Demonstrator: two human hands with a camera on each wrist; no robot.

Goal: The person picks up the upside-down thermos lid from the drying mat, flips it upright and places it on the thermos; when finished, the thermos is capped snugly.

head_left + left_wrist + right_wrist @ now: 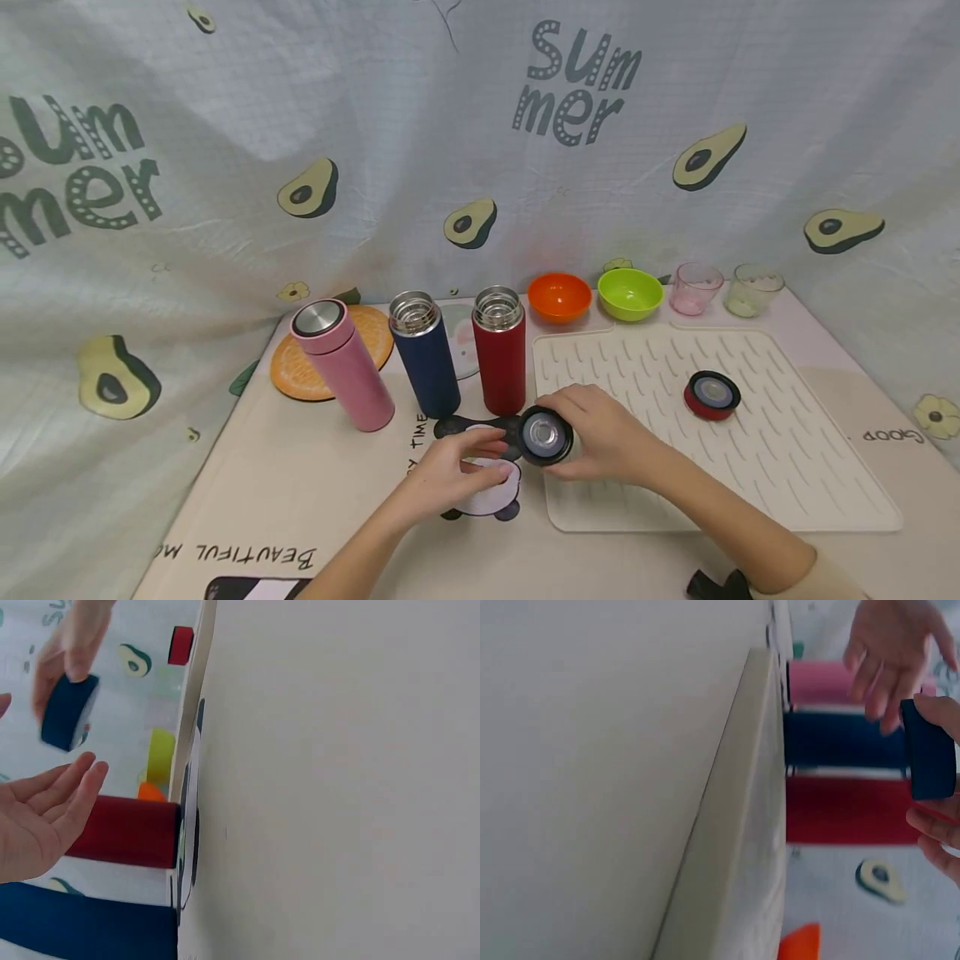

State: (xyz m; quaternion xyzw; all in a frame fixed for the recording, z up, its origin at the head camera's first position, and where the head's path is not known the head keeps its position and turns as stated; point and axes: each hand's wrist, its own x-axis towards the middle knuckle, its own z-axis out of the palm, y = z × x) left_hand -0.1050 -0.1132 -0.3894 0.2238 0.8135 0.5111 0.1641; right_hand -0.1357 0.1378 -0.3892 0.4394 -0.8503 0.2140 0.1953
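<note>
My right hand [603,433] grips a dark blue bottle lid [545,435] between thumb and fingers, its underside turned towards the head camera. In the right wrist view the blue side of the lid [930,750] shows. My left hand [448,473] is just left of the lid, fingers spread and apart from it. Behind the hands stand a navy bottle [429,367] and a red bottle [501,367], both uncapped with steel mouths showing. To their left is a pink bottle [351,379] with its lid on. A red lid [712,396] lies underside up on the ribbed cream mat [622,500].
An orange bowl [559,298], a green bowl [630,295], a pink glass [695,290] and a clear glass [753,292] line the back edge by the curtain. An orange round placemat [296,371] lies behind the pink bottle. Something black [718,586] sits near my right forearm.
</note>
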